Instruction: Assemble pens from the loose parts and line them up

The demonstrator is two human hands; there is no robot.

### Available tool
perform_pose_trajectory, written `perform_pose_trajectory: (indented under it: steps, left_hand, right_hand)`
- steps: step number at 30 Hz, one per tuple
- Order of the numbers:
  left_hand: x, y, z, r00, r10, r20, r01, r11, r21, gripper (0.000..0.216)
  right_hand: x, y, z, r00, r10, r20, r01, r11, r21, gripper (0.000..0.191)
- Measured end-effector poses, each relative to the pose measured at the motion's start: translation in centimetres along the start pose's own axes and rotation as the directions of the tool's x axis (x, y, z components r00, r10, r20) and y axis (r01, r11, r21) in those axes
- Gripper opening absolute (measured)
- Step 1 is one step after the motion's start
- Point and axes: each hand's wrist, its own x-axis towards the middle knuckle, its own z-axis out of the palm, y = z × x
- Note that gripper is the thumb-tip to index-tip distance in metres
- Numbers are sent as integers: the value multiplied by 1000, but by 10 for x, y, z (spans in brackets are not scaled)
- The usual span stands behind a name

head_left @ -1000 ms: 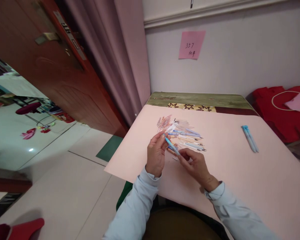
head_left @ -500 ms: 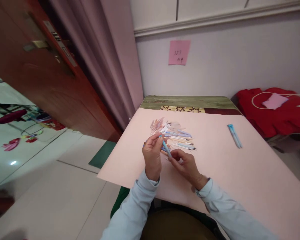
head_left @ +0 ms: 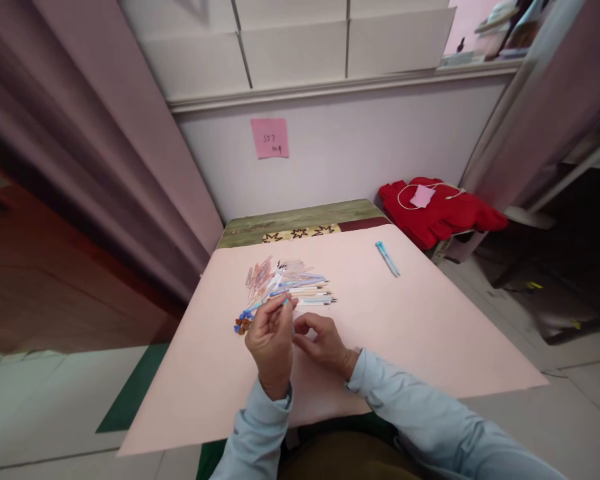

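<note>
In the head view my left hand (head_left: 271, 343) pinches the upper end of a light-blue pen (head_left: 293, 327), fingers closed round it. My right hand (head_left: 324, 341) has thumb and forefinger closed at the pen's lower end. Most of the pen is hidden behind the left fingers and thumb. Just beyond the hands lie several slim pen refills (head_left: 313, 300) with dark tips, in loose rows. Clear and pinkish pen barrels (head_left: 260, 277) are heaped behind them on the left. Small blue and brown pieces (head_left: 243, 325) lie beside my left hand.
Pale pink paper (head_left: 180, 387) covers the table, whose green patterned top (head_left: 245, 228) shows at the back. Light-blue pens (head_left: 388, 259) lie together at the right. A red cloth (head_left: 425, 223) with a white cord is beyond the table's right corner. A pink note (head_left: 270, 138) hangs on the wall.
My view has swung to the right, so the table and hands appear further left. Both hands stay on the pen, which is now turned more upright and shows less.
</note>
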Motion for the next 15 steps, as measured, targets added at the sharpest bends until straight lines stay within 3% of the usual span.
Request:
perform_pose_trajectory:
  steps: [7, 9, 12, 15]
  left_hand:
    - [8, 8, -11, 990, -125, 63, 126, 992, -11, 30]
    - [8, 19, -15, 972, -164, 167, 167, 986, -6, 32]
    - [5, 37, -17, 892, -200, 406, 221, 975, -4, 47]
    - [0, 45, -13, 844, -203, 496, 251, 967, -33, 54]
  right_hand:
    - [-8, -17, 0, 1000, 16, 22, -18, 996, 91, 18]
    - [-14, -31, 0, 999, 40, -7, -39, 993, 116, 14]
    - [-22, -54, -4, 998, 39, -57, -33, 993, 109, 16]
    - [-25, -72, -12, 996, 28, -87, -23, 998, 56, 12]
